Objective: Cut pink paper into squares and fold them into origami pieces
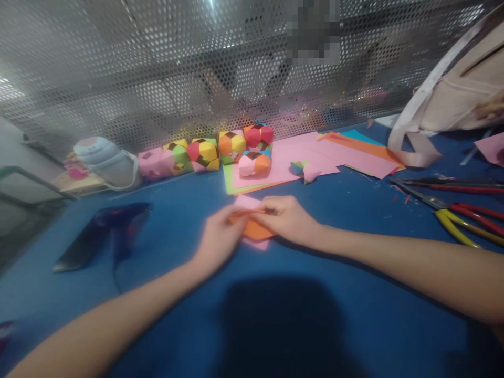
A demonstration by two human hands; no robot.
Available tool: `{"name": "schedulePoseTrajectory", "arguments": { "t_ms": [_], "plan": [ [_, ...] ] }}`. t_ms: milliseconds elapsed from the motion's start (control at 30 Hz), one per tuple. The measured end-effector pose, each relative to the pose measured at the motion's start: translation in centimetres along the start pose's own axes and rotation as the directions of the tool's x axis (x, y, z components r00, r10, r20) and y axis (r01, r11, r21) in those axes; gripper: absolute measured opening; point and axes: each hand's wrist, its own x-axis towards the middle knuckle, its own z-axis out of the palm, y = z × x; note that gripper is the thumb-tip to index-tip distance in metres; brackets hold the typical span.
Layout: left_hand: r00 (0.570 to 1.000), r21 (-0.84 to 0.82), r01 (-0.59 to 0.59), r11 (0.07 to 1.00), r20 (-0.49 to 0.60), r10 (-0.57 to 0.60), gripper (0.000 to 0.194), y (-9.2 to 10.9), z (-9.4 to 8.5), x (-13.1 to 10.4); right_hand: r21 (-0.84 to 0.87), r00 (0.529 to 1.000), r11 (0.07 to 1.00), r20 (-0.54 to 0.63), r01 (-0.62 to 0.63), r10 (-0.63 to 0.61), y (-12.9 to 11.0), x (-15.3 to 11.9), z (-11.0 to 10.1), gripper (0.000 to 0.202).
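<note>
Between both hands is a piece of orange paper [256,230], its upper edge bent up under the fingers. My left hand [221,233] pinches its left end, and my right hand [290,219] pinches its right end with bent fingers. Pink paper [258,244] lies on the table beneath it and shows above and below the orange piece. Beyond my hands sits a small folded paper piece [305,171] in pink, green and blue. A folded paper ball [255,164] in pink, orange and blue rests on the stacked sheets.
Several colourful folded paper balls [202,154] line the back, beside pink sheets [291,152]. Scissors and pliers with red and yellow handles [457,227] lie at right, near a beige bag [460,94]. A glue gun [120,223], a dark flat object [81,247] and a pale bottle [104,160] are at left.
</note>
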Motion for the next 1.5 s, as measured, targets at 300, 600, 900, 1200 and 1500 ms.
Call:
{"name": "schedulePoseTrajectory", "arguments": {
  "t_ms": [300, 600, 900, 1200, 1500],
  "plan": [
    [0.999, -0.004, 0.048, 0.999, -0.01, -0.048, 0.014, 0.0, 0.0, -0.1, 0.055, 1.0, 0.998, 0.008, 0.023, -0.023, -0.1, -0.1, -0.2, 0.023],
    [0.976, -0.2, 0.125, 0.972, -0.152, -0.157, 0.014, -1.6, -0.1, 0.5, 0.078, 0.989, 0.988, -0.057, -0.13, 0.135, -0.7, -0.3, 0.6, 0.016],
    [0.984, -0.219, 0.18, 0.959, 0.049, -0.173, 0.021, -0.1, 0.4, -0.2, 0.077, 0.991, 0.996, -0.129, -0.033, 0.043, -0.9, -0.5, 0.8, 0.007],
    [0.983, -0.232, 0.156, 0.96, 0.128, -0.129, 0.023, 0.0, 0.5, -0.4, -0.003, 0.972, 0.985, -0.162, 0.171, -0.169, -0.4, -0.6, 1.0, 0.01],
    [0.987, -0.252, 0.136, 0.958, 0.123, -0.107, 0.018, -0.1, 0.4, -0.3, -0.038, 0.945, 0.952, -0.114, 0.305, -0.307, -0.3, -0.8, 0.8, 0.015]
  ]
}}
